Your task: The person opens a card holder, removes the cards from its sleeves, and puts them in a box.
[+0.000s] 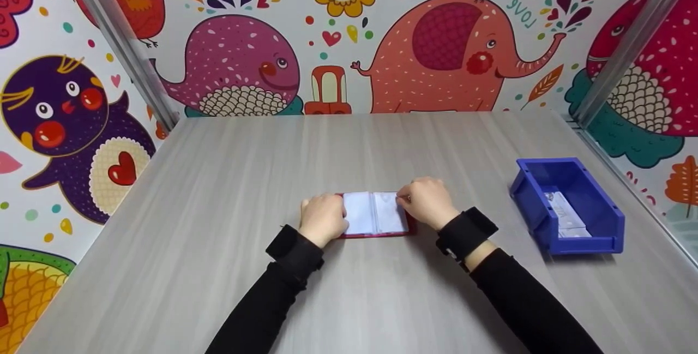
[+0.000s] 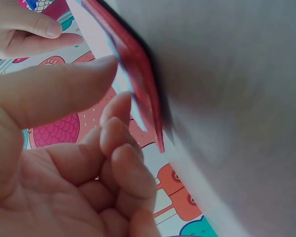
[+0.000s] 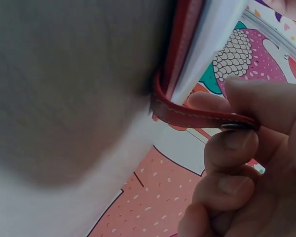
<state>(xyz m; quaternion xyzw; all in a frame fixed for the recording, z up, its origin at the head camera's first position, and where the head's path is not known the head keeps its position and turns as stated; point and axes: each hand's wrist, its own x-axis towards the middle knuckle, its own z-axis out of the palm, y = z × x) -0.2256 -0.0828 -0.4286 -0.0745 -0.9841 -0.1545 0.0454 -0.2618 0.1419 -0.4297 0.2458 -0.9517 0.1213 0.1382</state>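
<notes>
A red card holder [image 1: 413,227] lies spread open on the table, with pale clear sleeves [image 1: 358,213] facing up on both sides of the fold. At its left edge is my left hand [image 1: 323,217], thumb and curled fingertips right at the red cover [image 2: 143,81]. My right hand [image 1: 431,201] is at the right side of the holder. Between thumb and fingers it pinches the end of a red strap [image 3: 187,116], which has a dark metal snap [image 3: 235,126]. The strap curves away from the cover's edge.
To the right stands a blue bin [image 1: 586,244] with white printed cards or packets [image 1: 567,215] in it. Grey wood-grain table [image 1: 262,179] surrounds the holder. Cartoon-printed walls [image 1: 349,43] and metal posts [image 1: 624,48] close off the back and sides.
</notes>
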